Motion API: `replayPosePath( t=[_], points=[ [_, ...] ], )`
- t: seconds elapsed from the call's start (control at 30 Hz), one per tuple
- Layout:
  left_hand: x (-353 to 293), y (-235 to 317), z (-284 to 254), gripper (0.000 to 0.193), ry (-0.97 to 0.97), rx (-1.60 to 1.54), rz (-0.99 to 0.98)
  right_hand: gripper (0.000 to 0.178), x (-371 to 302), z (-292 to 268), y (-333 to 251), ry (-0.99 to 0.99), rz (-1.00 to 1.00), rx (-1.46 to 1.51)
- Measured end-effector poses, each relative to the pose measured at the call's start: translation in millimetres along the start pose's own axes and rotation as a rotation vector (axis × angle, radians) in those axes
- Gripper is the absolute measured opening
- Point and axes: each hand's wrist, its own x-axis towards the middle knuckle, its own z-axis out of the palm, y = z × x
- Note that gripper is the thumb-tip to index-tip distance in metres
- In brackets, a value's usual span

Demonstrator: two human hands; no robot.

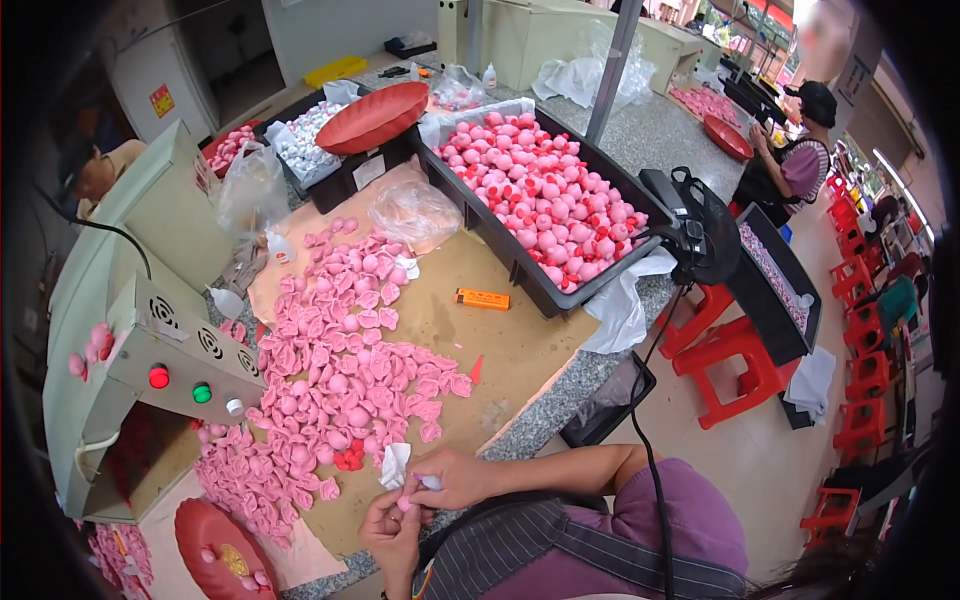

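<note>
At lower middle, the left hand [390,535] and the right hand [455,480] are hiding much of a small pink piece [406,502] and a pale object [430,482], whose kind is not showing. At lower left the bottom edge is cutting off a red dish [193,527], while at upper left a pale green machine [165,220] is concealing much of a person [100,170]. At upper right a blurred patch [825,38] is veiling the background, and at far right a distant figure in teal [897,300] is appearing too small to read.

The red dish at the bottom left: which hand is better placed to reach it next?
Probably the left hand: it is nearer the red dish. The right hand is farther away, though both are busy around a small pink piece.
</note>
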Motion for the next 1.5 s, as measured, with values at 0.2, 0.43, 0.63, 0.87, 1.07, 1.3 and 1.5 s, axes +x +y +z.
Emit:
replayPosePath(
  t=[0.2,0.43,0.63,0.87,1.07,1.3,1.5],
  points=[
    [4.2,-7.1,-4.7,0.024,-0.005,-0.090,0.092,0.006,0.9,-2.7,-3.5,-0.042,-0.028,-0.011],
    [4.3,-0.8,3.1,0.021,0.043,-0.149,0.073,0.008,0.5,2.1,-0.1,-0.021,-0.159,-0.032],
    [-6.2,-1.7,-2.3,0.018,-0.002,-0.150,0.030,0.004,-6.9,14.3,-5.2,0.057,-0.160,-0.087],
    [3.8,-1.0,0.6,0.019,0.087,-0.097,-0.035,0.008,5.8,12.0,-2.8,0.132,-0.048,-0.127],
    [16.0,-1.2,2.2,0.018,0.046,-0.312,0.077,0.011,16.0,2.0,-0.7,0.035,-0.076,-0.077],
    [4.4,-1.7,-5.5,0.016,-0.043,-0.335,0.083,0.019,10.2,12.0,-1.7,0.031,-0.061,-0.071],
    [4.3,-1.3,-5.2,0.017,-0.069,-0.364,0.065,0.013,8.2,11.4,-3.7,0.011,-0.058,-0.118]
  ],
)
